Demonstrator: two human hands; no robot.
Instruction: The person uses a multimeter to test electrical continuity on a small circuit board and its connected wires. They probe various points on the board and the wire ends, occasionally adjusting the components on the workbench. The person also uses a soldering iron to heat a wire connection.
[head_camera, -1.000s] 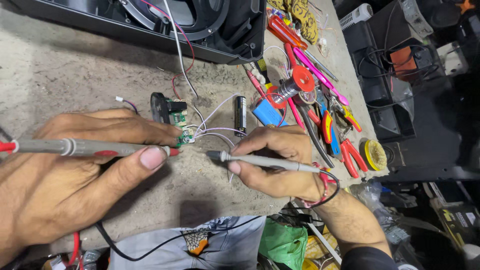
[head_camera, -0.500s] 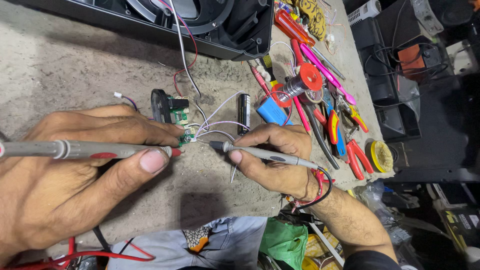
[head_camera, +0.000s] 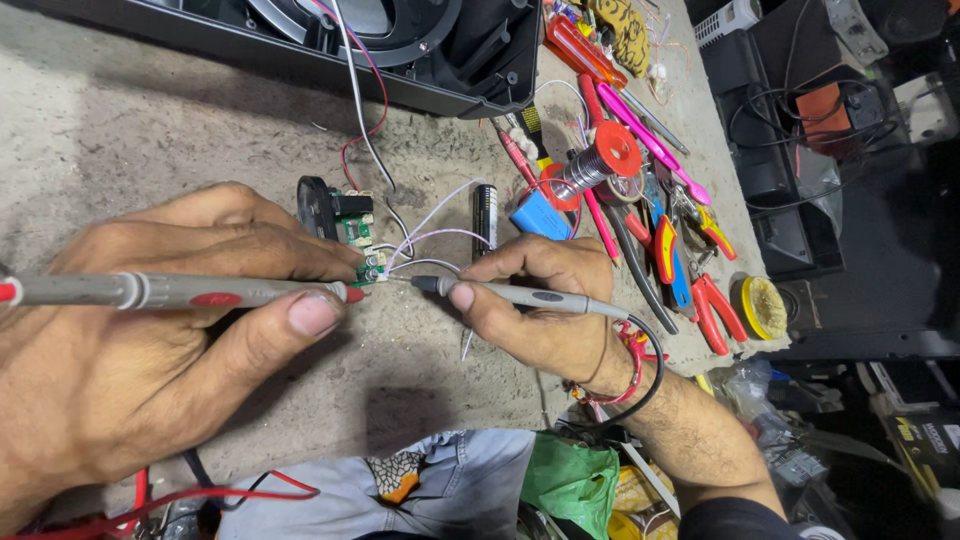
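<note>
Left hand (head_camera: 170, 340) pinching thumb to forefinger, right hand (head_camera: 540, 300) likewise (wrist bent), fingertips nearly meeting

The bench (head_camera: 150, 130) was evenly and brightly lit from above, without glare. Soft shadows lay under the left hand (head_camera: 150, 340) and right hand (head_camera: 540, 300). The near left hand looked enlarged and slightly soft; the board (head_camera: 358, 235) stayed sharp. The right edge fell dim, with wide-angle stretching at the borders.
</note>
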